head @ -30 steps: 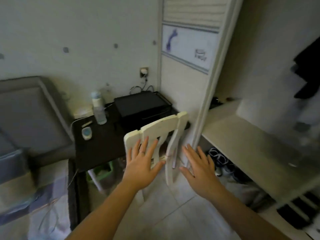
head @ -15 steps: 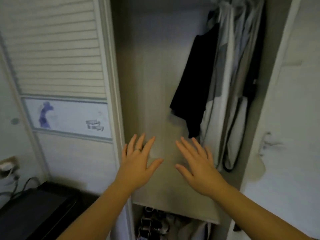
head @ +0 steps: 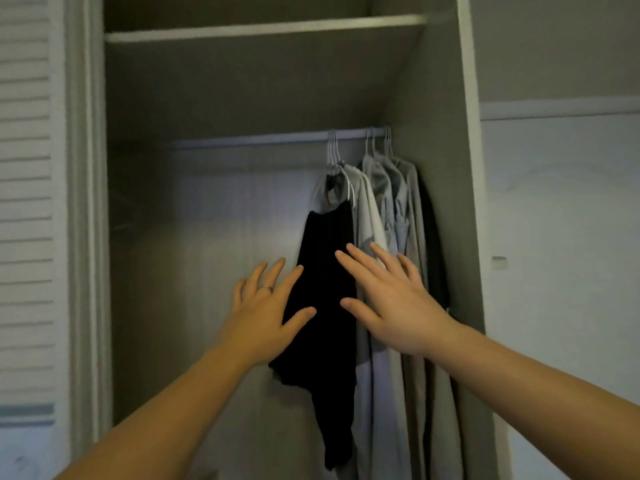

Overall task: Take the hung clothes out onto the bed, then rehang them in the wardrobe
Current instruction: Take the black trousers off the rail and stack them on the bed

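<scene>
At the far left of the frame stands a louvered door (head: 26,202), and from the lower left the left hand (head: 265,315) reaches up into the open wardrobe (head: 242,98), palm forward, fingers spread, a ring on one finger, gripping nothing. In the centre, the black garment (head: 325,306) hangs between both hands, beside grey clothes (head: 391,209) on white hangers (head: 334,150) bunched at the rail's (head: 249,140) right end. The right hand (head: 391,306), from the lower right, is likewise spread and empty, held in front of the grey clothes.

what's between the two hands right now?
In the head view, the black garment hangs between the left hand and right hand, both open with fingers spread; whether either touches the cloth can't be told.
</scene>
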Motion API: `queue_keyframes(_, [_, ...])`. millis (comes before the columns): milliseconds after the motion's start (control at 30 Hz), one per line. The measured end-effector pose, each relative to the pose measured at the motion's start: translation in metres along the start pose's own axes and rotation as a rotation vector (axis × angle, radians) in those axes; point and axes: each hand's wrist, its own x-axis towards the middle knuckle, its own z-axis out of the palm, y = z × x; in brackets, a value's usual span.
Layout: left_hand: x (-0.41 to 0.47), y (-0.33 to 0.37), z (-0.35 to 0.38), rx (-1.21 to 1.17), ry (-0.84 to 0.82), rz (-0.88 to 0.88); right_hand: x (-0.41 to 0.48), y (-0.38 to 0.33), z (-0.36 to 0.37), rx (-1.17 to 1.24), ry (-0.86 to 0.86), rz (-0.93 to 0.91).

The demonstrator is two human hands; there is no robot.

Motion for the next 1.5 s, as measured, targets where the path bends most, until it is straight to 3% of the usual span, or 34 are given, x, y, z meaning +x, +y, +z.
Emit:
queue_keyframes(267, [0.126,-0.017,0.012,-0.085,0.024,-0.024,0.121,0.049,-0.016,-0.148,0.091,0.011])
queue_keyframes(533, [0.217,-0.037,0.054,-0.262,-0.009,-0.031,0.209,0.065,-0.016,-0.387,0.090,0.142])
queue_keyframes(700, [0.248,-0.041,0.067,-0.362,-0.051,0.072,0.238,0.052,-0.012,-0.402,0.098,0.244])
queue_keyframes(800, [0.259,-0.047,0.067,-0.425,-0.054,0.153,0.256,0.042,-0.020,-0.173,0.152,0.386])
queue_keyframes(967, [0.268,-0.059,0.063,-0.650,-0.063,0.233,0.280,0.024,-0.030,0.736,0.180,0.653])
queue_keyframes(1133, [0.273,-0.079,0.065,-0.802,-0.120,0.211,0.300,0.018,-0.028,1.196,0.120,0.770])
queue_keyframes(1333, [0.275,-0.097,0.066,-0.883,-0.193,0.215,0.340,0.021,-0.012,1.397,0.130,0.852])
queue_keyframes(1500, [0.273,-0.102,0.066,-0.912,-0.187,0.217,0.358,0.008,0.009,1.415,0.363,0.820])
